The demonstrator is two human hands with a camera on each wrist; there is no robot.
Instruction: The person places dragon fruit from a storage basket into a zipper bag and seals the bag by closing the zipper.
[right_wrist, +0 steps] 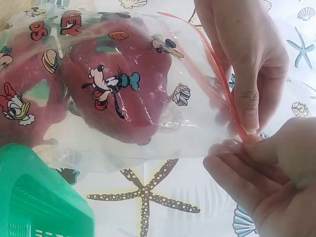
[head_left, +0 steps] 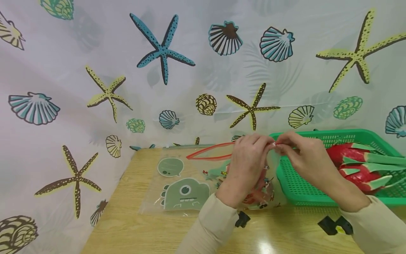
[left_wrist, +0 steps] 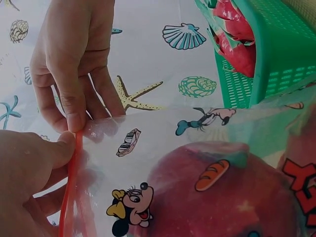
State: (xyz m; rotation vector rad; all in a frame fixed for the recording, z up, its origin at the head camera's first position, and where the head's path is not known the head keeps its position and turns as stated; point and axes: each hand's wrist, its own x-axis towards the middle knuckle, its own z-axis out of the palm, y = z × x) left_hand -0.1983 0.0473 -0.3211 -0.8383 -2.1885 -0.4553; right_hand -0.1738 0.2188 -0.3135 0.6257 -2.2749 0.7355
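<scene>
A clear zip bag [right_wrist: 173, 121] printed with cartoon characters holds large red dragon fruit [right_wrist: 118, 89] with green scales. Its red seal strip [head_left: 210, 157] spreads into an open loop left of the hands. My left hand [head_left: 245, 164] pinches the strip between thumb and fingers near its right end. Close beside it, my right hand [head_left: 302, 155] pinches the very corner of the same strip, thumb and finger nearly touching those of the left. In the left wrist view the right hand [left_wrist: 74, 64] comes from above and the left hand [left_wrist: 29, 170] from the lower left.
A green plastic basket [head_left: 304, 203] stands at the right, holding more dragon fruit [head_left: 361, 176]. Another clear bag with a green monster print [head_left: 187, 194] lies flat on the wooden table [head_left: 133, 229] at the left. Behind hangs a shell-and-starfish cloth [head_left: 190, 31].
</scene>
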